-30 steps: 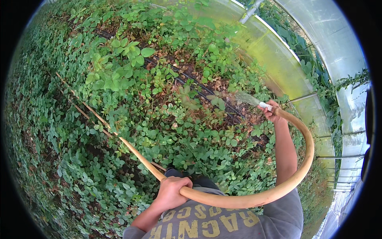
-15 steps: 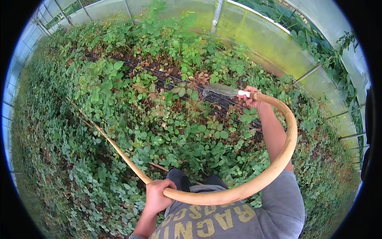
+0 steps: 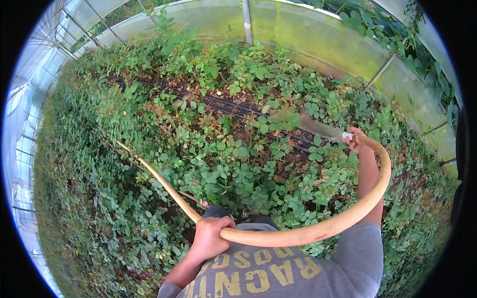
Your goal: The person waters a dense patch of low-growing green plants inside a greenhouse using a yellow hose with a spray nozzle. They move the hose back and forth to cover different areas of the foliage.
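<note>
Nearest, just below the left fingers, a grey cloth shirt with yellow lettering (image 3: 360, 251) is seen. The left hand (image 3: 211, 238) is closed around a thick, tan, flexible hose (image 3: 303, 239); beyond its knuckles the hose is led up and leftward into the leaves, while on the other side it is carried in a broad curve to the right fingers. There, in the right hand (image 3: 356, 140), the hose's end is gripped at a short white tubular nozzle (image 3: 347, 135); the exact placing of each finger is too small to tell. A fan of clear water (image 3: 322, 129) is being let out to the left of those fingertips, so the work appears to be under way rather than finished. Farther left of them, thin black plastic tubes (image 3: 231, 106) are partly covered by low, green, round-leaved plants (image 3: 243, 184). How much of this bed has been wetted, and how much is left, cannot be told from the foliage. Farthest, beyond the right fingers, the bed is bounded by a translucent, green-stained sheet wall (image 3: 323, 47).
</note>
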Available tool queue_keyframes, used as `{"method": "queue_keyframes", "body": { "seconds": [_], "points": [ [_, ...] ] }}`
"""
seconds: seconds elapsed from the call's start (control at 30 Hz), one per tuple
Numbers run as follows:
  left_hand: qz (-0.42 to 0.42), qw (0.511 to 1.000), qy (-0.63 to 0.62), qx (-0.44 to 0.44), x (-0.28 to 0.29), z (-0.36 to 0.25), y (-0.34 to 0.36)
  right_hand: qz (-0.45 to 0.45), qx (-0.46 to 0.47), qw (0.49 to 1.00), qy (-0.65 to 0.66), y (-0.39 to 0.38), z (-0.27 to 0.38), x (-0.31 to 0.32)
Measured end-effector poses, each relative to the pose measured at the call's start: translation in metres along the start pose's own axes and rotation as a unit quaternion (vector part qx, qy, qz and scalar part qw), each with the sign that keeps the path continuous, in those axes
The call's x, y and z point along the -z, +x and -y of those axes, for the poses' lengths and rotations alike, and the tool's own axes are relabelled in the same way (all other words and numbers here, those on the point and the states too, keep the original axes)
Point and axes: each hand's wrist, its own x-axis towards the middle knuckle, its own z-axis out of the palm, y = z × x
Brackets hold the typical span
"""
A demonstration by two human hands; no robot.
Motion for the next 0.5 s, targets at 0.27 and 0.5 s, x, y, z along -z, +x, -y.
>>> {"method": "queue_keyframes", "body": {
  "seconds": [0.27, 0.5],
  "points": [
    [0.025, 1.0, -0.008, 0.013, -0.024, -0.028, -0.008, -0.009, -0.091, 0.981, 0.173, -0.024, 0.026, -0.091],
    [-0.042, 0.993, -0.067, 0.085, -0.014, -0.015, -0.027, 0.024, -0.094, 0.985, 0.142, 0.023, 0.024, -0.153]
  ]
}}
